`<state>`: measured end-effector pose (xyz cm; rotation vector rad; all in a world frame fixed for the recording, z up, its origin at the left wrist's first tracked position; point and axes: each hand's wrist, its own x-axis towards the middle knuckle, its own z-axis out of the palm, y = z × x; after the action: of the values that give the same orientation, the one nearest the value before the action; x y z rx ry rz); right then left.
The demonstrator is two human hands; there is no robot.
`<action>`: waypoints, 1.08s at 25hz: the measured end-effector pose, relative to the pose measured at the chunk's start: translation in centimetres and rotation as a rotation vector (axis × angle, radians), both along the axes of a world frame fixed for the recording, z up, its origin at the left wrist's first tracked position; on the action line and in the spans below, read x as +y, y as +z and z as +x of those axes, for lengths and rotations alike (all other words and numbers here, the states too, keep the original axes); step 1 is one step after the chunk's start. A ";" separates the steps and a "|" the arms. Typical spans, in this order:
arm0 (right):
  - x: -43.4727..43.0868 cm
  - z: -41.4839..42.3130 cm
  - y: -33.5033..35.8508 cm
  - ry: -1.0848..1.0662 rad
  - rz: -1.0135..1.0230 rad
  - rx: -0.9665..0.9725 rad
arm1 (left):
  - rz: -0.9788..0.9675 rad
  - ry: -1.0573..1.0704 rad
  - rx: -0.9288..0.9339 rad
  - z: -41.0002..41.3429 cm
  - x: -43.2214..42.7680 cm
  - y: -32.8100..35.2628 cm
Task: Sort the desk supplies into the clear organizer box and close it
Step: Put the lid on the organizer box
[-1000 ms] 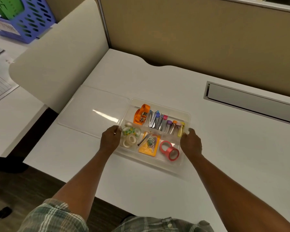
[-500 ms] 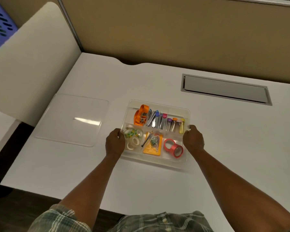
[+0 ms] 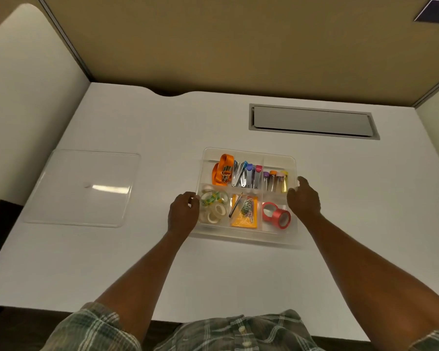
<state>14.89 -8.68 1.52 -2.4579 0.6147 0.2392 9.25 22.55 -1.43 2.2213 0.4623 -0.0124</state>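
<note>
The clear organizer box sits lidless on the white desk. Its back row holds an orange lanyard, nail clippers and small capped vials. Its front row holds white tape rolls, an orange pad with paper clips and a pen, and red tape rolls. My left hand grips the box's left wall. My right hand grips its right wall. The clear lid lies flat on the desk, well to the left of the box.
A grey cable hatch is set into the desk behind the box. Tan partition walls rise at the back, and a white side panel stands at the left. The desk's front edge runs just above my plaid shirt.
The box has shifted to the right, away from the lid, with both hands on its sides. The view has also turned right, so the blue basket is out of sight.
</note>
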 end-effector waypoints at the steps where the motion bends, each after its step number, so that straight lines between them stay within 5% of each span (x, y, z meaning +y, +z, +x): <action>1: 0.7 -0.1 0.3 0.010 -0.018 -0.041 | 0.006 0.008 -0.005 -0.1 0.6 0.1; 6: 6.7 -1.8 1.5 0.255 -0.178 -0.248 | 0.219 0.058 -0.028 -1.3 6.1 -0.1; 10: 12.6 -4.0 1.5 0.513 -0.098 -0.255 | 0.471 0.109 0.189 -3.0 11.0 -0.5; 14: 15.9 -7.4 -0.3 0.702 -0.099 -0.181 | 0.517 0.128 0.355 -4.9 13.1 -0.9; 23: 15.1 -9.4 -2.5 0.705 -0.140 -0.122 | 0.725 0.024 0.369 -4.2 10.3 -0.5; 27: 15.2 -9.3 -2.3 0.697 -0.144 -0.117 | 0.650 0.037 0.362 -3.8 8.4 -0.7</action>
<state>5.60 6.48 -0.76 -2.7173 -0.3071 0.3230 5.41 30.91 -2.17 2.8615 0.7905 -0.2848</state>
